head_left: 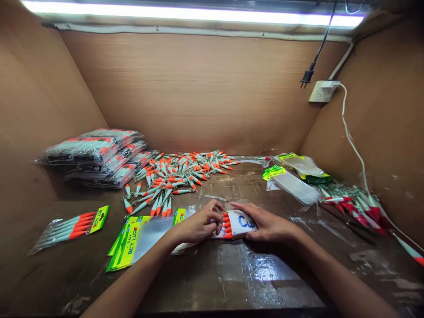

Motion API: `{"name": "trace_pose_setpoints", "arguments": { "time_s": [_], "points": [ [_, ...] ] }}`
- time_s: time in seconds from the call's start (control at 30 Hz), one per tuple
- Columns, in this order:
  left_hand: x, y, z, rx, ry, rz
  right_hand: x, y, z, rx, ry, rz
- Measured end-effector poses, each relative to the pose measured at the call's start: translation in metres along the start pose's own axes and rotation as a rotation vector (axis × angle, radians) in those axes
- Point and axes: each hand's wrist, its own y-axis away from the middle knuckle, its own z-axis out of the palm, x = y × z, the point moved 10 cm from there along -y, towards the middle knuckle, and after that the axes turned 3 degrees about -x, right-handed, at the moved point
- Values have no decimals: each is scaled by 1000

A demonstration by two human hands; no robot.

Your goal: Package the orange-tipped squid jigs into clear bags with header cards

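My right hand (265, 223) is wrapped round a white sleeve (241, 222) with blue hand-drawn marks. Orange lure tips (227, 225) stick out of the sleeve's left end in a row. Beside those tips, my left hand (207, 221) has its fingers curled in a pinch; what lies between them, if anything, is hidden. Under and left of that hand are clear bags with yellow-green "BCT LURE" headers (132, 243). Behind the hands spreads a loose pile of pale lures with orange tips (172, 174).
A filled lure bag (71, 227) lies at left, before stacked packed bags (96, 154). At right are clear bags (294, 185) and red-and-white lures (357, 205). A plug (308, 75) hangs by a wall socket (321, 91); a white cord (353, 141) runs down.
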Motion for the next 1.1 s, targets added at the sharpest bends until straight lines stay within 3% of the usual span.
{"name": "trace_pose_setpoints", "arguments": {
  "time_s": [0.23,0.47,0.67,0.87,1.0,1.1],
  "points": [
    [0,4,0,-130,126,27,3,1,-1,-18,-38,-20],
    [3,3,4,-25,125,31,1,1,1,55,76,0],
    [-29,6,-15,183,206,-111,-29,0,4,49,200,-83],
    [-31,9,-17,164,307,-98,-32,-2,11,19,275,-104],
    [-17,12,-23,254,39,-101,-26,-1,10,45,246,-72],
    [-8,12,-14,236,-181,-94,-22,-1,9,55,232,-54]
  ]
}}
